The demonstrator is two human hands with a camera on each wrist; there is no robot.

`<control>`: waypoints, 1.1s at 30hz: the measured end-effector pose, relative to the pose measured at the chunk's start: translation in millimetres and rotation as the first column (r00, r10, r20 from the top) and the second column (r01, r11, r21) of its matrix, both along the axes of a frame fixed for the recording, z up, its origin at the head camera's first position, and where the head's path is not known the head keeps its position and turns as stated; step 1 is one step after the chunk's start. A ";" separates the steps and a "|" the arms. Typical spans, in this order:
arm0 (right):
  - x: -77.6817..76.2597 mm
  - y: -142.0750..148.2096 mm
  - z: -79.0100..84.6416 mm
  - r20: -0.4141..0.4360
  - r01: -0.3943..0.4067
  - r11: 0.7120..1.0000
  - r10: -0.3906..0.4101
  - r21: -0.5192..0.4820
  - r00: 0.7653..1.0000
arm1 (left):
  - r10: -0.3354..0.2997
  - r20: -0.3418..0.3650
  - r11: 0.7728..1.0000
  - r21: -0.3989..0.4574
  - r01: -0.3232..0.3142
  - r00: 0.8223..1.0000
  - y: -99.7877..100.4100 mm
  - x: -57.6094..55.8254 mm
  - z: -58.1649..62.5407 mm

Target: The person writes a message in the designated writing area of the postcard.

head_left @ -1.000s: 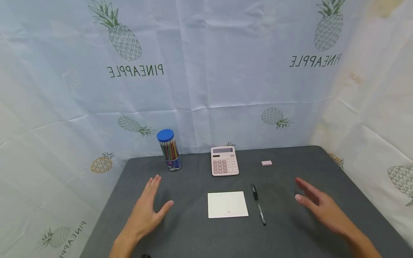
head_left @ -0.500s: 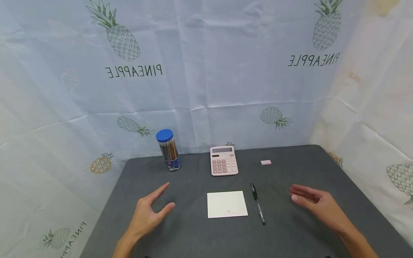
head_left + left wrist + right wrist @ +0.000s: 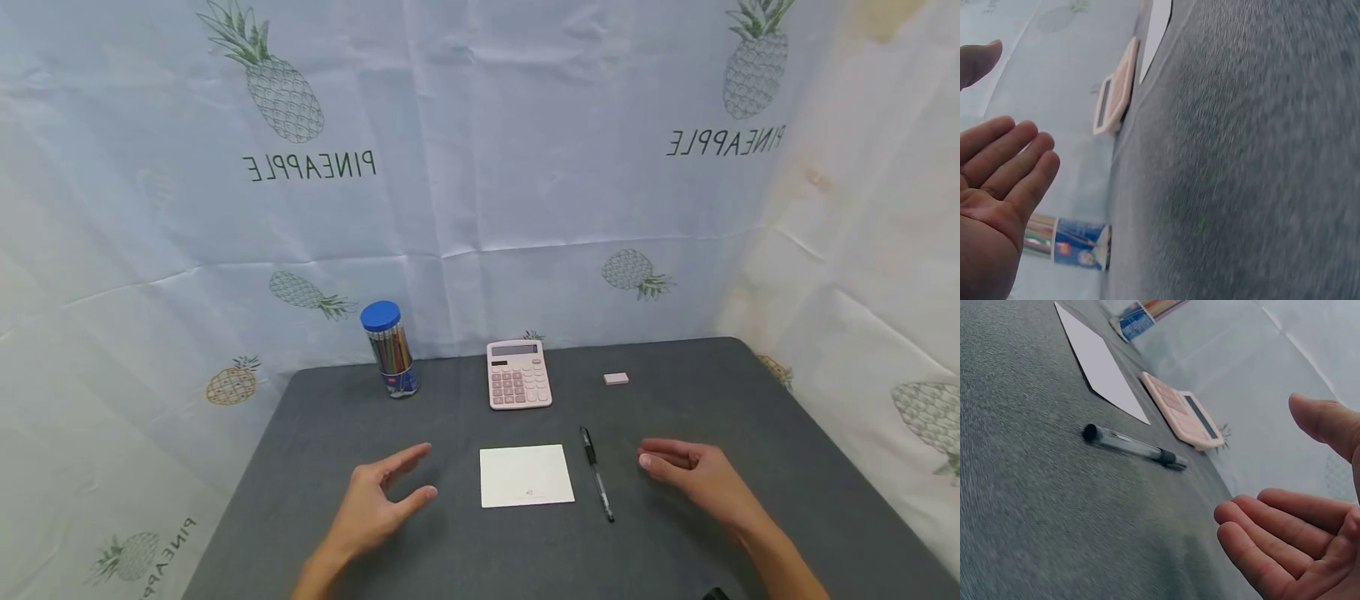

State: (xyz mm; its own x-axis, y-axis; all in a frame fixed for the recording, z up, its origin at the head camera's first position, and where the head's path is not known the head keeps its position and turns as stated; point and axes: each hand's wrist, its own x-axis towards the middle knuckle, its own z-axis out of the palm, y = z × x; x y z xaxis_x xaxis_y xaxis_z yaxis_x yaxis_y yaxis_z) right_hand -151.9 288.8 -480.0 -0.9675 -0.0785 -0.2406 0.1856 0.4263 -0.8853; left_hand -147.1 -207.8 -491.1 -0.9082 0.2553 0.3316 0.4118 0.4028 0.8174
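My left hand (image 3: 375,508) hovers over the table to the left of a white card (image 3: 527,477), thumb and fingers apart with nothing between them. To the right of a black-capped clear pen (image 3: 597,477) is my right hand (image 3: 697,477), also holding nothing, its fingers loosely bent. The pen lies just right of the card. In the right wrist view the pen (image 3: 1135,447) and card (image 3: 1100,362) lie apart from the fingers. In the left wrist view the palm and straight fingers (image 3: 1019,172) show, raised off the table.
A pink calculator (image 3: 519,375) lies behind the card. At the back left stands a blue-lidded jar of pencils (image 3: 390,350). A small pink eraser (image 3: 616,378) lies back right. A pineapple-print cloth (image 3: 480,167) hangs behind the dark table (image 3: 315,442).
Both hands have moved inward, the left one to the right and the right one to the left, closer to the card and pen. The things on the table have stayed in place.
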 end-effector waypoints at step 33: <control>-22.9 -79.1 -22.4 -0.182 0.092 0.933 -0.029 0.349 0.983 | -0.297 0.138 0.940 0.219 0.263 0.945 55.5 -5.3 -8.8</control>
State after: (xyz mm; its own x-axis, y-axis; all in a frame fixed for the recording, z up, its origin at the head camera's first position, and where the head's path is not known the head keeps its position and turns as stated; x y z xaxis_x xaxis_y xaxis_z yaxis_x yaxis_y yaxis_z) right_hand -174.8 209.7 -502.4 -0.9965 0.0409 -0.0729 0.0803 0.7107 -0.6989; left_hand -152.4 -152.3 -499.9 -0.8556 0.4529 0.2505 0.3357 0.1172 0.9346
